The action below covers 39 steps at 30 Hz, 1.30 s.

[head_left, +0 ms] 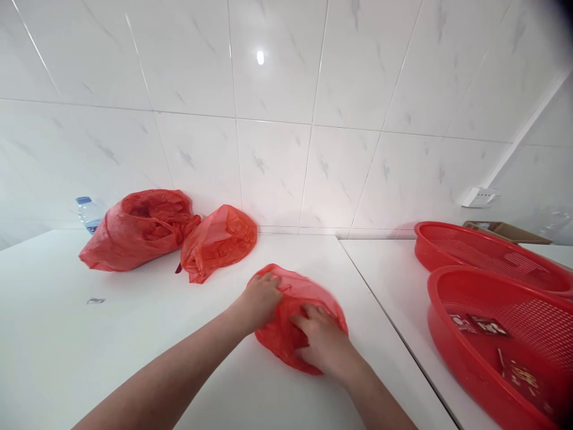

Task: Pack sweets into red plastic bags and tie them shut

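Observation:
A thin red plastic bag (280, 334) lies crumpled on the white table in front of me, with its mouth partly spread. My left hand (262, 301) is closed on the upper left edge of the bag, the film pinched under its fingers. At the bag's right side, my right hand (326, 340) has its fingers apart and curved over the dark opening. Its fingertips touch the film, and part of the thumb is hidden in the folds. What the bag contains cannot be made out.
A full red bag (134, 230) and a smaller red bag (221, 242) rest by the tiled wall, beside a plastic bottle (89, 214). A small scrap (95, 301) lies left. Two red baskets, one nearer (452, 352) holding dark packets (487, 325), one farther (423, 251), stand right.

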Motion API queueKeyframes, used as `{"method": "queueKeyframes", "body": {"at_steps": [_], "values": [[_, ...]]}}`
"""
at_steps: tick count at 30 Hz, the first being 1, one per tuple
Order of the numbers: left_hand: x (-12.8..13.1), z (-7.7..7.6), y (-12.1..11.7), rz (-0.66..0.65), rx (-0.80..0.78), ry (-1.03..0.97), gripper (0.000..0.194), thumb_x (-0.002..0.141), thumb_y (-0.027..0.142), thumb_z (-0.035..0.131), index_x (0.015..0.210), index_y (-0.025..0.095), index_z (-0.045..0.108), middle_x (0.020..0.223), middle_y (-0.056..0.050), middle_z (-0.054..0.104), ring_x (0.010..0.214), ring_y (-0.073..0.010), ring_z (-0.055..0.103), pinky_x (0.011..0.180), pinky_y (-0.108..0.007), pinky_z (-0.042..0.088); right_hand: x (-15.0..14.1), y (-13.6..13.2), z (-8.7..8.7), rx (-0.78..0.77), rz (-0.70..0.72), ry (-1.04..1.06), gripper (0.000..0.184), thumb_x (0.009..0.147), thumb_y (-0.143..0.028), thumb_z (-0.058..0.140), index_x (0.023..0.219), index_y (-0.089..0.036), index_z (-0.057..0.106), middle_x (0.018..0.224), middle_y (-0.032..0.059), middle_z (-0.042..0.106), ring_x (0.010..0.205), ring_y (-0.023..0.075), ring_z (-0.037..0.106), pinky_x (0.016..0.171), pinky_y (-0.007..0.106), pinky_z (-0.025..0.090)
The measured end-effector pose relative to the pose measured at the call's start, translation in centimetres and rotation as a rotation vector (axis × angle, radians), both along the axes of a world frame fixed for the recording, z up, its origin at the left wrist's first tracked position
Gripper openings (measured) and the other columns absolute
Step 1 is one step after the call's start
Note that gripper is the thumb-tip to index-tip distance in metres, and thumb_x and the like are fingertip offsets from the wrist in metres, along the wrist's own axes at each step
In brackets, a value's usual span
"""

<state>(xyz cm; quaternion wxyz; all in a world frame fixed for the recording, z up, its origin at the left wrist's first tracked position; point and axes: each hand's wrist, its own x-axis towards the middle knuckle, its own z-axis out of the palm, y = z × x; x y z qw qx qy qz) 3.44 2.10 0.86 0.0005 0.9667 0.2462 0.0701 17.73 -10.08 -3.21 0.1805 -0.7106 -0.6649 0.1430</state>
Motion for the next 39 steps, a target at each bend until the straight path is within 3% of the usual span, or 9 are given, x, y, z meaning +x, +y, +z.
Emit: {"method": "queueKeyframes", "body": {"at_steps": [4,11,16,20,24,28,33,36,39], "values": [[-1.4,-0.2,1.2,0.125,-0.012,0.108,0.022,0.055,0.018,0.070,0.077,0.018,0.068,0.089,-0.012,0.062,0.090,-0.0323,0.056,0.068,-0.039,0.046,3.0,-0.4,0.3,-0.045,0.003,0.120,0.035,0.063,-0.006,0.051,0.084,-0.028,0.066,0.084,-0.0027,0.066,0.064,0.0134,0.058,0.052,0.023,0.037],[-1.0,0.8,-1.4,0.006,0.025,0.035,0.017,0.071,0.010,0.055,0.082,0.020,0.064,0.088,-0.007,0.058,0.079,-0.0221,0.056,0.062,-0.032,0.045,4.3,0.7,0.4,0.206,-0.318,0.237,0.032,0.087,-0.033,0.039,0.109,-0.027,0.062,0.101,0.0033,0.068,0.092,0.0214,0.064,0.072,0.035,0.049],[-1.1,-0.1,-1.7,-0.146,-0.003,0.019,0.021,0.067,0.015,0.066,0.087,0.023,0.066,0.128,-0.008,0.052,0.115,-0.0306,0.046,0.090,-0.045,0.041,3.7,1.0,-0.2,0.030,-0.379,0.134,0.054,0.070,-0.037,0.062,0.123,-0.030,0.054,0.102,0.0048,0.069,0.088,0.0264,0.065,0.064,0.035,0.048],[-1.7,-0.9,-1.1,-0.096,-0.119,0.023,0.016,0.064,0.020,0.068,0.079,0.023,0.067,0.109,-0.006,0.062,0.104,-0.0283,0.053,0.091,-0.045,0.041,4.6,0.7,-0.2,-0.108,-0.287,0.173,0.052,0.064,-0.031,0.066,0.116,-0.034,0.059,0.090,0.0025,0.070,0.071,0.0227,0.065,0.051,0.029,0.043],[-2.1,-1.2,-0.6,-0.116,-0.124,-0.220,0.010,0.081,0.019,0.053,0.084,0.021,0.063,0.098,-0.005,0.063,0.093,-0.0207,0.058,0.080,-0.034,0.047,5.8,0.6,0.1,0.037,-0.334,0.296,0.045,0.069,-0.044,0.064,0.111,-0.029,0.063,0.104,0.0049,0.068,0.091,0.0243,0.064,0.066,0.033,0.048],[-2.8,-2.4,0.0,0.112,0.019,-0.605,0.024,0.084,0.024,0.052,0.108,0.022,0.058,0.123,-0.011,0.051,0.114,-0.0274,0.047,0.094,-0.045,0.041,6.0,0.6,0.5,0.171,-0.357,0.499,0.038,0.082,-0.057,0.047,0.082,-0.022,0.063,0.086,0.0039,0.069,0.077,0.0197,0.065,0.067,0.032,0.047],[-3.2,-3.6,0.6,0.371,-0.692,-0.769,0.058,0.080,0.041,0.058,0.132,0.024,0.038,0.122,-0.012,0.054,0.105,-0.0264,0.056,0.084,-0.043,0.050,6.5,1.1,0.1,0.112,-0.380,1.201,0.039,0.081,-0.058,0.051,0.085,-0.019,0.054,0.063,0.0001,0.063,0.046,0.0102,0.054,0.041,0.019,0.033],[-3.1,-3.6,0.4,0.329,-1.188,-0.830,0.045,0.082,0.042,0.055,0.120,0.019,0.047,0.098,-0.007,0.063,0.082,-0.0196,0.063,0.077,-0.036,0.051,7.6,1.5,-0.7,0.113,-0.425,1.613,0.031,0.084,-0.049,0.054,0.087,-0.018,0.057,0.059,-0.0020,0.058,0.042,0.0061,0.046,0.037,0.016,0.028],[-3.1,-3.6,0.0,0.297,-1.422,-0.893,0.029,0.080,0.038,0.059,0.101,0.018,0.055,0.086,-0.003,0.064,0.072,-0.0151,0.061,0.071,-0.030,0.050,8.6,1.8,-1.2,0.158,-0.490,1.725,0.031,0.091,-0.042,0.044,0.079,-0.017,0.058,0.058,-0.0008,0.057,0.042,0.0062,0.045,0.036,0.016,0.029]]}}
